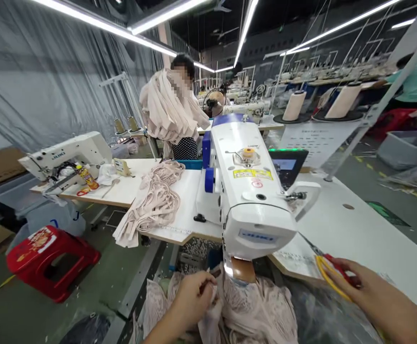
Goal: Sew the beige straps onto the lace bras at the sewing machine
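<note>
My left hand [198, 295] is closed on pale beige fabric [210, 321] just left of the sewing head, fingers pinched together. More of that fabric, partly lace-like, bunches below the needle area of the white and blue sewing machine [257, 200]. Over the right side of the table, my right hand [355, 282] grips scissors [323, 267] with red and yellow handles, their blades pointing up and left toward the machine. Whether the blades touch the tabletop I cannot tell.
A heap of beige straps [158, 198] lies left of the machine. Beyond it, a person [183, 110] carries a big bundle of beige pieces. A second sewing machine [72, 157] and a red stool [52, 260] stand left. Thread cones [294, 106] rise behind the table.
</note>
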`<state>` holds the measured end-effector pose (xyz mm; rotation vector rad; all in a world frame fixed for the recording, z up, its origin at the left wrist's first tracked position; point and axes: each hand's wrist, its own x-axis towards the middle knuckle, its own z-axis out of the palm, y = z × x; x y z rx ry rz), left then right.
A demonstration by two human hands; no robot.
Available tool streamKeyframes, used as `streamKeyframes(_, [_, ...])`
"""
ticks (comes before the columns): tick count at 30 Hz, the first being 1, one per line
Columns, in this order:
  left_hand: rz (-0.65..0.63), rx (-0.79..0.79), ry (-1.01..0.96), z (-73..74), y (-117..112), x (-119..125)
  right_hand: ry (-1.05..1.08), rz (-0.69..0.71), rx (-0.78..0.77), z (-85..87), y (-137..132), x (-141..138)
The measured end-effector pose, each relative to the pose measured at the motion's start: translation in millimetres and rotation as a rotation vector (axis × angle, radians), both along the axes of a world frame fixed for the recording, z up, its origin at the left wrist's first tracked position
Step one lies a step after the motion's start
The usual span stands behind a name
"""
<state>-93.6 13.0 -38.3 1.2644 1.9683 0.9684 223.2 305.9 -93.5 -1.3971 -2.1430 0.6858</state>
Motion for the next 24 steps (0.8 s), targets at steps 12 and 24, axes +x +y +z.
streamKeyframes(12, [-0.177, -0.151, 0.471, 3.5, 1, 8, 0.012, 0.112, -0.012, 9.8, -54, -30])
streamKeyframes(24, [-0.287, 0.104, 0.168, 30.4, 22, 77, 0.659, 0.148, -0.654, 18.8, -215, -95])
